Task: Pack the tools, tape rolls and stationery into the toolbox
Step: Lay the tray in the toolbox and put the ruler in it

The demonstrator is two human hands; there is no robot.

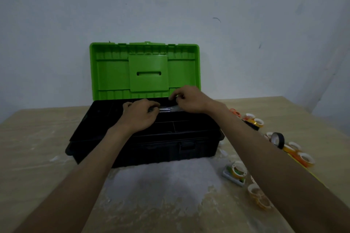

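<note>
A black toolbox (162,149) stands on the table with its green lid (145,70) raised against the wall. My left hand (139,114) and my right hand (189,99) are both over the box's inner tray, each closed on one end of a slim silvery tool (168,108) that lies across the tray. What kind of tool it is cannot be made out. Several tape rolls lie on the table to the right: yellow rolls (254,121), a black roll (278,139), and a clear roll (239,170).
A wooden table (37,147) with a worn white patch (161,183) in front of the box. Orange scissors handles (234,112) lie behind the yellow rolls. More tape rolls (258,196) sit near my right forearm. A pale wall stands close behind.
</note>
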